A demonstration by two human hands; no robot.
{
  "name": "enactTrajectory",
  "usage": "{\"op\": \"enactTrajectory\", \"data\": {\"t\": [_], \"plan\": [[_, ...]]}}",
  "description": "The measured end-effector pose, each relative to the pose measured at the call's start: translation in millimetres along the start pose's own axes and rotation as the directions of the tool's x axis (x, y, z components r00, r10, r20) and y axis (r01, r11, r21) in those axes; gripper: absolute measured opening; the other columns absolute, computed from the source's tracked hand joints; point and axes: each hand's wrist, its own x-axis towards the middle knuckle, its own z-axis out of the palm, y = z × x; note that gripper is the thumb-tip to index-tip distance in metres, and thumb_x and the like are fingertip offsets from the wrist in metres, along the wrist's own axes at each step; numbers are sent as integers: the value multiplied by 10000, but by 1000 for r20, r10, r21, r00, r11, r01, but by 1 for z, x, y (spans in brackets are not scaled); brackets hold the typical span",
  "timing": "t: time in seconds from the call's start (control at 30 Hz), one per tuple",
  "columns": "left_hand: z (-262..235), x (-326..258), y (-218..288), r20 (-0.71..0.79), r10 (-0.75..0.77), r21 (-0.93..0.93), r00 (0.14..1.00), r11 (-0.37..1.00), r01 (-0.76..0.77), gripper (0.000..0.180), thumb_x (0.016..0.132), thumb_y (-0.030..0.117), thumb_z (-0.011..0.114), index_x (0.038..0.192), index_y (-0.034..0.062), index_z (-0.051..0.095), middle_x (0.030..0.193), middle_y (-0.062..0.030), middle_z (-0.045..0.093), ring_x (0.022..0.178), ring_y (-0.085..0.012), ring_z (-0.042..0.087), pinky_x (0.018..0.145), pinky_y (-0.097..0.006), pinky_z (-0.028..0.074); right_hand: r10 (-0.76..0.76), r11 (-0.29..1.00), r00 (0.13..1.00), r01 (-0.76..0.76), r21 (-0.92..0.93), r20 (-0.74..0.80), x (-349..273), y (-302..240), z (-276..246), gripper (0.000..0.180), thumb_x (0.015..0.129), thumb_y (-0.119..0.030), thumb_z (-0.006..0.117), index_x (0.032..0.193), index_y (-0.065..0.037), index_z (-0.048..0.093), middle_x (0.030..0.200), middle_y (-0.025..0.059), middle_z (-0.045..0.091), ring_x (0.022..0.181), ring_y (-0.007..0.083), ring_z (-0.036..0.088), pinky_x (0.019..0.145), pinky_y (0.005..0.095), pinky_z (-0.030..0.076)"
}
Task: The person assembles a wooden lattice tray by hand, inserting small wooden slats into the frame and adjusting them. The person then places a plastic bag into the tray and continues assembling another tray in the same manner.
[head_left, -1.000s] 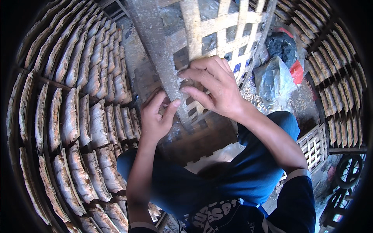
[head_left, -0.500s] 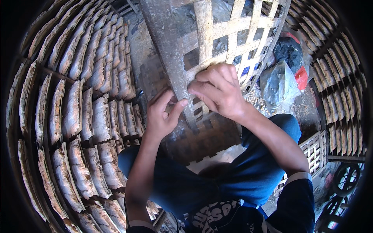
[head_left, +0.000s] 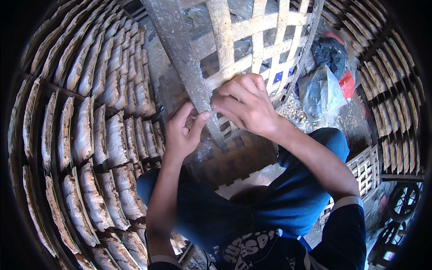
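A weathered, dark grey, flat wooden bar (head_left: 176, 49), flecked whitish, edges a pale tan open-lattice panel of woven flat strips (head_left: 257, 45). The bar slants from upper left toward the view's middle. The panel stands tilted at upper centre, square gaps open, its top cut off by the view's edge.

Floor (head_left: 353, 118): slab rows (head_left: 118, 139) along left and right edges; lattice panel (head_left: 219, 33) between, its bar (head_left: 177, 49) between left hand (head_left: 181, 134) and right hand (head_left: 253, 108); plastic bag (head_left: 320, 94) right of panel.
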Motion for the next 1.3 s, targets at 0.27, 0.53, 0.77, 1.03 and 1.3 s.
{"op": "enactTrajectory", "data": {"t": [0.27, 0.53, 0.77, 1.03, 1.3], "plan": [[3, 2, 7, -26, -43, 25, 999, 999, 44, 164, 908, 99, 722, 1028, -1, 672, 855, -102, 637, 720, -196, 637, 673, -311, 503, 7, 1000, 1000, -8, 23, 22, 6, 12, -19, 100, 850, -126, 743, 919, -107, 674, 981, 21, 663, 885, 161, 631, 842, 319, 444], [3, 3, 5, -27, -119, -78, 993, 990, 116, 154, 930, 85, 711, 1043, -14, 675, 869, -69, 647, 743, -123, 632, 668, -262, 492, 553, 646, 779, -625, 438, 296, -34, 25, -41, 133, 934, -27, 712, 1066, -26, 693, 838, 42, 729, 687, 30, 607, 604, 209, 482], [9, 6, 5, -39, -122, -86, 992, 989, 119, 131, 926, 65, 702, 1022, -20, 672, 868, -74, 647, 718, -124, 626, 661, -264, 489, 562, 544, 684, -729, 415, 464, -36, -15, -1, 360, 890, -98, 786, 1239, -52, 708, 785, 71, 729, 619, 91, 620, 587, 291, 511], [4, 5, 6, -37, -123, -36, 992, 992, 122, 148, 910, 71, 711, 1023, -17, 674, 860, -92, 648, 710, -154, 632, 663, -284, 498, 472, 714, 850, -525, 463, 234, -35, -20, 7, 270, 863, -55, 794, 1129, -47, 747, 877, 77, 741, 679, 140, 691, 616, 278, 545], [6, 6, 2, -50, -91, -58, 995, 994, 88, 149, 908, 69, 712, 1026, -14, 675, 859, -88, 646, 731, -150, 638, 664, -282, 498, 386, 765, 903, -427, 482, 188, -37, -14, 14, 215, 871, -35, 775, 1083, -24, 736, 934, 89, 735, 764, 177, 709, 646, 290, 560]]}}
